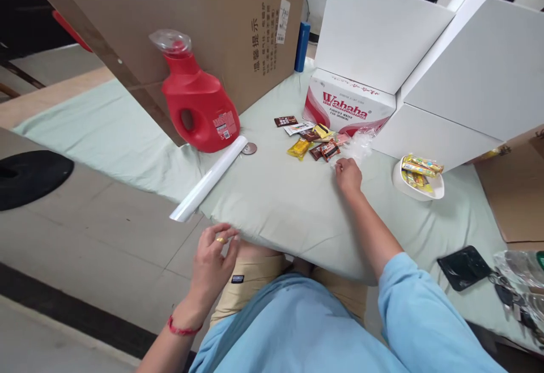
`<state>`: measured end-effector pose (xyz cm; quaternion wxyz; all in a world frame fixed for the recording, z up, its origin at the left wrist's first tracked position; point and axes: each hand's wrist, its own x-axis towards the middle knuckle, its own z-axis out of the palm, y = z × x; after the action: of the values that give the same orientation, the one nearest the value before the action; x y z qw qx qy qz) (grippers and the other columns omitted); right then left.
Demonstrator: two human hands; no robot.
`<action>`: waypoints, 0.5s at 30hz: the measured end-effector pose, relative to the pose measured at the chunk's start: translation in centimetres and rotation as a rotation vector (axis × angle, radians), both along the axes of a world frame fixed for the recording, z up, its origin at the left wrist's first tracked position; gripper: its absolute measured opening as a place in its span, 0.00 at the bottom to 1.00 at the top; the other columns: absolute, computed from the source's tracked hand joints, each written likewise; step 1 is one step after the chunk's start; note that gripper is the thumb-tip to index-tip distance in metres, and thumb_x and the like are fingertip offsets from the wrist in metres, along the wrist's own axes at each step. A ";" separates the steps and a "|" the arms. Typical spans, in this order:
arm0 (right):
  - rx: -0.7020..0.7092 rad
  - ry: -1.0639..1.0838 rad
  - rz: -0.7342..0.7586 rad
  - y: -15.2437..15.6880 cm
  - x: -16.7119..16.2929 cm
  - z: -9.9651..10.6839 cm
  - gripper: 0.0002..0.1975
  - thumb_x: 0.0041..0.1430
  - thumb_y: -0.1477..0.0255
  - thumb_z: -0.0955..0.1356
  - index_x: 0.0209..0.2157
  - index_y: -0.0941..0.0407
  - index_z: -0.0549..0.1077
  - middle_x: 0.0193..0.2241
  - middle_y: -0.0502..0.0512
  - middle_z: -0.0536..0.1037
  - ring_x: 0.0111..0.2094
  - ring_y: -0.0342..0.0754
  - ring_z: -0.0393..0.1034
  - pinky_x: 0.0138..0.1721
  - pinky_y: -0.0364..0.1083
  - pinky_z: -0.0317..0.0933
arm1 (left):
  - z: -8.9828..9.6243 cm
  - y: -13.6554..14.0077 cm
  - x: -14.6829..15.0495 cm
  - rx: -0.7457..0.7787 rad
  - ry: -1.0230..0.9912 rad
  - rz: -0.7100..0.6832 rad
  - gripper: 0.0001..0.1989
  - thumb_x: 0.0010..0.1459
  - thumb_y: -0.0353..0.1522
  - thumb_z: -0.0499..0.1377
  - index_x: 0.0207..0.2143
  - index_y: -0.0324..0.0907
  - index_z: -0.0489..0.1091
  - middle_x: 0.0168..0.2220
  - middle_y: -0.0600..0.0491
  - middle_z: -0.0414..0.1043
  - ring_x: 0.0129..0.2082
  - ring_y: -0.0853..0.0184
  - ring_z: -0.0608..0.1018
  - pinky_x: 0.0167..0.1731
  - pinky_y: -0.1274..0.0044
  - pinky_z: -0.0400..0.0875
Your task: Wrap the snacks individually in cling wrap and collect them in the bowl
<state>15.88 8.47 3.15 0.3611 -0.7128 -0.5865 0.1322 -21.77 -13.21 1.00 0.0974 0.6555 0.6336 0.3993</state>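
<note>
My right hand (349, 177) is on the table, its fingers closed on what looks like the edge of a clear plastic bag (361, 145). The fingertips are partly hidden. Just beyond them lies a loose pile of small wrapped snacks, among them a yellow packet (300, 148), a red-brown packet (330, 150) and a dark brown packet (286, 121). My left hand (216, 257), with a ring on one finger, hovers by the near table edge. Its fingers are bent but apart, and nothing is in them.
A red detergent jug (202, 106), a white roll (208, 179) and a metal disc (249, 148) stand or lie on the left. Behind the snacks is a Wahaba-lettered carton (348, 105). To the right are a white bowl (419, 193) of yellow packets and a black pouch (464, 268).
</note>
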 end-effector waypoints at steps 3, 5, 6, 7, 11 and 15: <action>0.071 0.506 0.043 -2.7 0.4 -0.9 0.15 0.58 0.56 0.72 0.37 0.53 0.76 0.31 0.51 0.75 0.30 0.47 0.66 0.33 0.46 0.63 | 0.4 -1.1 -0.4 -0.110 -0.131 -0.016 0.10 0.69 0.39 0.57 0.40 0.47 0.77 0.41 0.48 0.78 0.36 0.61 0.80 0.36 0.68 0.78; 0.024 0.871 0.112 -5.2 0.4 -1.7 0.17 0.54 0.54 0.75 0.38 0.52 0.76 0.27 0.47 0.72 0.25 0.44 0.63 0.27 0.44 0.60 | 0.9 -0.7 0.7 -0.156 -0.237 -0.076 0.10 0.69 0.40 0.58 0.41 0.46 0.77 0.39 0.49 0.78 0.35 0.63 0.79 0.35 0.71 0.76; -0.007 1.002 0.133 -6.3 0.3 -2.1 0.18 0.51 0.55 0.77 0.37 0.51 0.76 0.25 0.46 0.72 0.24 0.43 0.63 0.26 0.43 0.59 | 1.1 -0.1 1.7 -0.164 -0.295 -0.119 0.10 0.69 0.39 0.58 0.42 0.46 0.78 0.39 0.50 0.78 0.37 0.63 0.80 0.37 0.71 0.76; -0.027 1.089 0.145 -7.2 0.1 -2.4 0.18 0.49 0.56 0.79 0.37 0.51 0.77 0.25 0.45 0.72 0.24 0.43 0.62 0.25 0.43 0.59 | 1.3 0.8 3.0 -0.172 -0.351 -0.159 0.10 0.70 0.39 0.58 0.43 0.46 0.78 0.39 0.50 0.78 0.38 0.63 0.79 0.38 0.72 0.76; 0.021 1.179 0.143 -8.4 -0.2 -3.1 0.18 0.43 0.61 0.81 0.35 0.52 0.80 0.28 0.46 0.76 0.26 0.41 0.64 0.28 0.42 0.61 | 1.5 6.2 10.4 -0.241 -0.634 -0.291 0.11 0.68 0.41 0.60 0.47 0.46 0.77 0.46 0.47 0.76 0.41 0.64 0.78 0.32 0.76 0.74; -0.008 1.093 0.202 -8.2 -0.2 -3.2 0.17 0.44 0.59 0.81 0.34 0.52 0.81 0.29 0.47 0.79 0.27 0.43 0.65 0.32 0.45 0.63 | 1.2 11.6 17.2 -0.249 -0.799 -0.371 0.23 0.56 0.38 0.71 0.53 0.45 0.75 0.52 0.45 0.73 0.34 0.69 0.76 0.29 0.78 0.70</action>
<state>15.72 0.32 -0.03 0.5956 -0.4822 -0.3789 0.5188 -4.53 -1.64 2.20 0.4820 0.5358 0.4614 0.5174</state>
